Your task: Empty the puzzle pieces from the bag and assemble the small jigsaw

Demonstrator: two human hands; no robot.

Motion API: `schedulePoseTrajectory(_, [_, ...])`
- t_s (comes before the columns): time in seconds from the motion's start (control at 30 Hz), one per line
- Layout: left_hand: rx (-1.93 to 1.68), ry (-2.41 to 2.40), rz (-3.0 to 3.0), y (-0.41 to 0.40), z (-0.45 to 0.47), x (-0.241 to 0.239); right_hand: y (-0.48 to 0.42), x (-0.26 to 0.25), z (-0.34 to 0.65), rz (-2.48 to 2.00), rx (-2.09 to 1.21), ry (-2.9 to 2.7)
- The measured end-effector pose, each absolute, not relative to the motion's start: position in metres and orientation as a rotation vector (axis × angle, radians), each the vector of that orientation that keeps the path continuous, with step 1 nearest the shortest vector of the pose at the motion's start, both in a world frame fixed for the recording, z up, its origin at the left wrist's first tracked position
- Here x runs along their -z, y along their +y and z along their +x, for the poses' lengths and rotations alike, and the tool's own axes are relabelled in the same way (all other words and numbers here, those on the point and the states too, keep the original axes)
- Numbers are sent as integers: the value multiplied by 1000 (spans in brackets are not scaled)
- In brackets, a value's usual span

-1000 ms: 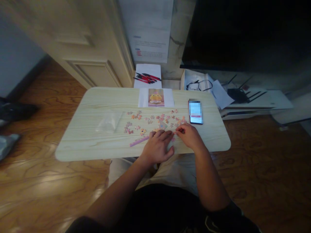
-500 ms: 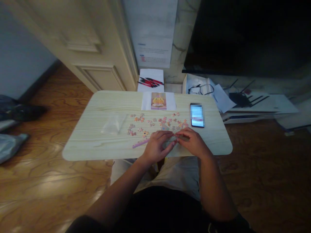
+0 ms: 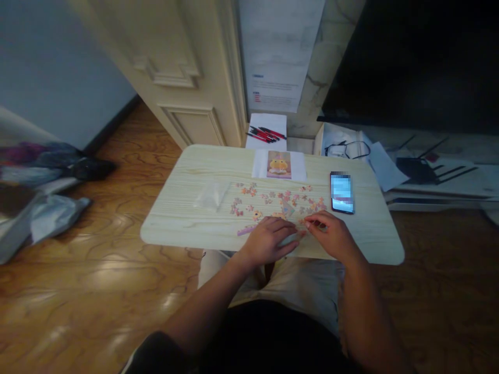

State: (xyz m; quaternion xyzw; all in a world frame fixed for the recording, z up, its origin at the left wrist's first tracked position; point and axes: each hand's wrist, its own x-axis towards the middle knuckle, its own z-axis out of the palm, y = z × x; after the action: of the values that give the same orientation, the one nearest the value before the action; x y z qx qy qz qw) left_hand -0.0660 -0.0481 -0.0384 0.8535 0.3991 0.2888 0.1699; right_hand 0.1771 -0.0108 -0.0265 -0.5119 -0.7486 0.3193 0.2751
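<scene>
Several small pink and orange puzzle pieces (image 3: 273,200) lie scattered on a pale wooden table (image 3: 187,221). My left hand (image 3: 271,240) rests flat near the table's front edge, fingers stretched over a joined strip of pink pieces (image 3: 246,230). My right hand (image 3: 331,235) sits just to its right, fingers pinched on a small puzzle piece beside the left fingertips. A reference picture of a yellow figure (image 3: 279,165) lies at the table's far edge.
A phone (image 3: 342,192) with a lit screen lies at the right of the table. A clear plastic bag (image 3: 212,195) lies to the left. Red and black pens (image 3: 267,134) sit on a white stand behind. Cables, papers and a router (image 3: 417,169) fill a low shelf at right. Clothes lie on the floor at left.
My head has turned left, so the table sits further right in view. Both hands stay together at the front edge; the right hand keeps its pinch.
</scene>
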Motion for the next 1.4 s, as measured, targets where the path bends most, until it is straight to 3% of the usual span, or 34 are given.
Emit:
schedulePoseTrajectory(0.23, [-951,1187,2421,-50,-92,44,-1,28,148,-1320,-840,-2081])
schedulePoseTrajectory(0.53, [-1006,1128,2441,-55,-101,51,30,24,150,-1631,-485,-1975])
schedulePoseTrajectory(0.77, [-958,1017,2484,-47,-85,46,49,20,172,-1799,-400,-1921])
schedulePoseTrajectory(1.4, [-920,878,2483,-30,-34,50,7,24,227,-1622,-639,-1968])
